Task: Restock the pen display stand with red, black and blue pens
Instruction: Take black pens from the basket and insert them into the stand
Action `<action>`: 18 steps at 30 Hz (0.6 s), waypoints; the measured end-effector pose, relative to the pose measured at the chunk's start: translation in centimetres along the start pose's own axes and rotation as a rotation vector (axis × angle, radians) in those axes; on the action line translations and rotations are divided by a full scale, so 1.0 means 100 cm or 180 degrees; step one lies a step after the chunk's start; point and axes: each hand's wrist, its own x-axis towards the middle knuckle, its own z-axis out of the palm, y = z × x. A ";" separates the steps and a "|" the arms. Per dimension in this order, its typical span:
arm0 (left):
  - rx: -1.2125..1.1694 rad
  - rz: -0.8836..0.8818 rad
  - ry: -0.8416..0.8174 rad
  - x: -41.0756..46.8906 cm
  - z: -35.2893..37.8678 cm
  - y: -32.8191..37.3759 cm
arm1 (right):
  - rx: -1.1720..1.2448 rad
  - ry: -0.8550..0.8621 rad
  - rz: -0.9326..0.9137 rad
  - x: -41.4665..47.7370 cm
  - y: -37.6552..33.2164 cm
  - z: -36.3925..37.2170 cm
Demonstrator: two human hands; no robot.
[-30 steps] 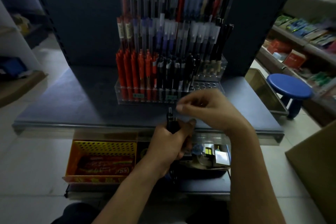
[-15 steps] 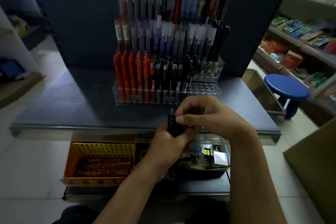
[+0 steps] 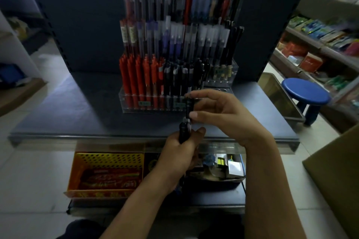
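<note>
- Far left, low: yellow perforated basket [image 3: 108, 160] on the lower shelf, with glossy red packets inside. The shelf lip above partly overhangs it.
- Dark matte shelf top [image 3: 68, 114], flat, with a metal-looking front edge.
- The pen display stand [image 3: 124, 103] sits on it: clear acrylic, stepped tiers, and a front row that is a strip of drilled holes.
- Red pens [image 3: 136, 75] are packed upright in the left part of the front row, with smooth plastic barrels. Black pens [image 3: 178, 77] stand just beside them on the right.
- The tiers behind hold slim pens with frosted caps [image 3: 174, 33], too blurred to sort by colour.
- Left hand [image 3: 178, 158] is fisted round a bunch of black pens [image 3: 183, 134], held upright in front of the shelf edge.
- Right hand [image 3: 219, 110] pinches a single black pen [image 3: 188, 105] near its top between thumb and forefinger, other fingers loosely spread. The pen blocks part of the stand's front wall. Can't tell if its lower end is clear of the bunch.
- Empty holes [image 3: 223, 89] show at the right end of the front row, just above the right hand.
- Small boxes [image 3: 234, 166] lie on the lower shelf under the right wrist.
- Right: a round blue stool [image 3: 306, 91], side shelves [image 3: 320, 44] of packets, and a cardboard box [image 3: 338, 170].
</note>
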 end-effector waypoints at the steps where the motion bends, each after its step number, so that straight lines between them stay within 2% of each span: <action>1: 0.0017 0.0014 0.0019 0.001 0.000 -0.001 | 0.0039 0.0147 -0.0136 0.002 0.000 0.001; 8: 0.0006 0.0022 -0.0051 0.002 -0.004 -0.004 | 0.0296 0.1774 -0.1286 0.012 -0.009 -0.009; 11: 0.0005 0.0020 -0.0054 0.001 -0.004 -0.003 | -0.0102 0.2411 -0.1609 0.018 -0.006 -0.018; 14: -0.0032 -0.0043 0.0009 0.001 -0.004 -0.004 | -0.0378 0.2673 -0.1672 0.024 0.001 -0.022; 18: 0.0031 -0.0062 -0.0010 0.002 -0.005 -0.005 | -0.0383 0.2723 -0.1676 0.033 0.007 -0.020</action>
